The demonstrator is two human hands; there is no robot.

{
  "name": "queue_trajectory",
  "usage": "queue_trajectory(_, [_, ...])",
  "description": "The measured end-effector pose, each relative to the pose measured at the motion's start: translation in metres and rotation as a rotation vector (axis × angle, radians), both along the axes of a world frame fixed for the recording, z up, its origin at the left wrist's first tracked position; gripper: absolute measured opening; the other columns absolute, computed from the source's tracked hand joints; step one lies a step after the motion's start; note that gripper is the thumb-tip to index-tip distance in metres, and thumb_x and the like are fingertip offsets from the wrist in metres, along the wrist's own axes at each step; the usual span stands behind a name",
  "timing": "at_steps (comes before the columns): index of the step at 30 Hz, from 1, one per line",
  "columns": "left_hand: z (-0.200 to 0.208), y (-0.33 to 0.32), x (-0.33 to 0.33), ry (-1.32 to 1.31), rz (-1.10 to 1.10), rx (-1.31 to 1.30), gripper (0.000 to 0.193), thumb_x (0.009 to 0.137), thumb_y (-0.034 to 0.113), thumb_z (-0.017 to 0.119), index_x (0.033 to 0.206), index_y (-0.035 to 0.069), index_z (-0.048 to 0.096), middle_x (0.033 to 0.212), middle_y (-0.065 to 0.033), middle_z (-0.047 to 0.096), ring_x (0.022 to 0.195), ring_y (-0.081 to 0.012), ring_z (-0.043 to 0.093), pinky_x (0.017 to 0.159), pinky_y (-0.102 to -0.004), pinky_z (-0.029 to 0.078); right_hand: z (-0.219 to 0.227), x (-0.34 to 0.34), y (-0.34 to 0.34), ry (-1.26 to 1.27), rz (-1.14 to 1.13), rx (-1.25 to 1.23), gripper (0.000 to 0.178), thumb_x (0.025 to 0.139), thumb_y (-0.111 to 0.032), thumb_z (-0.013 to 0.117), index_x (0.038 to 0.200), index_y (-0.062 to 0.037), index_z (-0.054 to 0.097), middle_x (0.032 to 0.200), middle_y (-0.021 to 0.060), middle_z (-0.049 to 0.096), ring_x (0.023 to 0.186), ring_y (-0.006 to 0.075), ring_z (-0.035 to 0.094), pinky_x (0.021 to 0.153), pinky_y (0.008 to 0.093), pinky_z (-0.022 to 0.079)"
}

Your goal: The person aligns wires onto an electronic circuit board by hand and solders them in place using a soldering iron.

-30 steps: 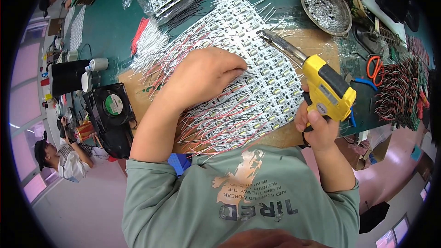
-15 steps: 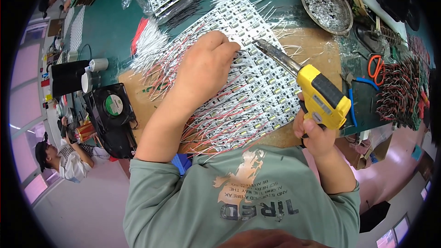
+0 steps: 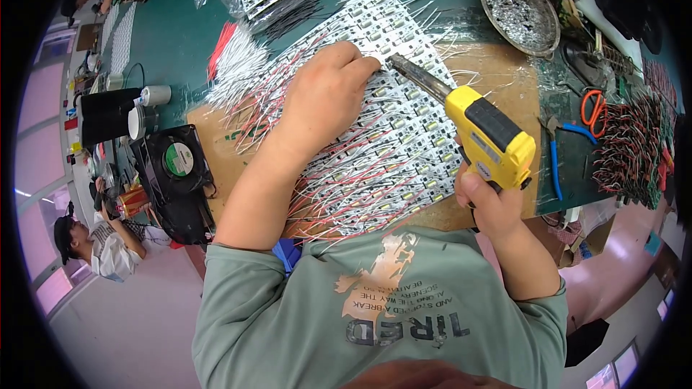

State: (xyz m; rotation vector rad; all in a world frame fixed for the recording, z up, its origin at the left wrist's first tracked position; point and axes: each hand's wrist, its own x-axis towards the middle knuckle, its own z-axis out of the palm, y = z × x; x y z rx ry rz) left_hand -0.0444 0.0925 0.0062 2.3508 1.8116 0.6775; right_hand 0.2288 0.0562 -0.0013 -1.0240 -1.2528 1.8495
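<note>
A white sheet of small LED circuit boards (image 3: pixel 414 124) lies slanted in front of me, with red and white wires (image 3: pixel 346 184) trailing from many of its boards. My right hand (image 3: pixel 484 198) is closed around the handle of a yellow soldering gun (image 3: pixel 494 137). The gun's dark metal tip points up and left and ends just beside my left fingertips, over the sheet. My left hand (image 3: pixel 324 97) rests over the wired part, thumb and fingers pinched together at the boards; what they hold is too small to make out.
Under the sheet is a brown board (image 3: pixel 504 75). A round metal pan of solder scraps (image 3: pixel 520 13) stands far right, with blue-handled cutters (image 3: pixel 553 148) and orange scissors (image 3: pixel 593 112) nearer. Loose white wires (image 3: pixel 241 61) lie left; a black fan (image 3: pixel 173 162) stands beyond. Another person (image 3: pixel 108 245) sits far left.
The soldering gun has shifted left and slightly up, bringing its tip nearer my left fingertips. My left hand stays pinched and has moved only slightly.
</note>
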Motion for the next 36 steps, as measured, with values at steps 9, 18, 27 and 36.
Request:
queue_trajectory(9, [-0.001, 0.001, 0.000, 0.062, -0.008, -0.011, 0.016, 0.081, 0.002, 0.063, 0.095, 0.007, 0.068, 0.086, -0.0087, 0.061, 0.081, -0.0293, 0.062, 0.070, -0.0390, 0.051, 0.006, -0.005, 0.002, -0.048, 0.003, 0.000, 0.041, 0.089, -0.015, 0.059, 0.120, 0.0080, 0.047, 0.068, 0.0041, 0.051, 0.053, 0.0101, 0.048, 0.049, 0.0239, 0.039])
queue_trajectory(18, [-0.001, 0.000, 0.001, 0.082, -0.020, -0.009, 0.019, 0.079, 0.002, 0.062, 0.096, 0.008, 0.068, 0.085, -0.0079, 0.060, 0.082, -0.0287, 0.061, 0.071, -0.0388, 0.051, 0.007, -0.006, 0.002, -0.070, -0.012, -0.022, 0.038, 0.088, -0.017, 0.060, 0.116, 0.0066, 0.048, 0.068, 0.0044, 0.051, 0.053, 0.0107, 0.048, 0.049, 0.0245, 0.040])
queue_trajectory(27, [-0.003, 0.000, -0.001, 0.091, -0.031, -0.005, 0.018, 0.079, 0.001, 0.062, 0.095, 0.007, 0.068, 0.085, -0.0080, 0.060, 0.081, -0.0287, 0.061, 0.071, -0.0389, 0.051, 0.006, -0.001, -0.003, 0.084, -0.114, -0.149, 0.063, 0.084, -0.025, 0.067, 0.131, 0.0073, 0.040, 0.064, 0.0035, 0.047, 0.051, 0.0112, 0.045, 0.047, 0.0255, 0.038])
queue_trajectory(36, [0.006, -0.004, 0.005, 0.073, -0.059, 0.067, 0.017, 0.078, 0.002, 0.065, 0.093, 0.007, 0.069, 0.085, -0.0079, 0.061, 0.080, -0.0281, 0.061, 0.071, -0.0375, 0.051, 0.001, 0.011, -0.015, 0.069, -0.101, -0.121, 0.065, 0.083, -0.027, 0.067, 0.132, 0.0064, 0.041, 0.064, 0.0044, 0.048, 0.051, 0.0118, 0.045, 0.048, 0.0253, 0.038])
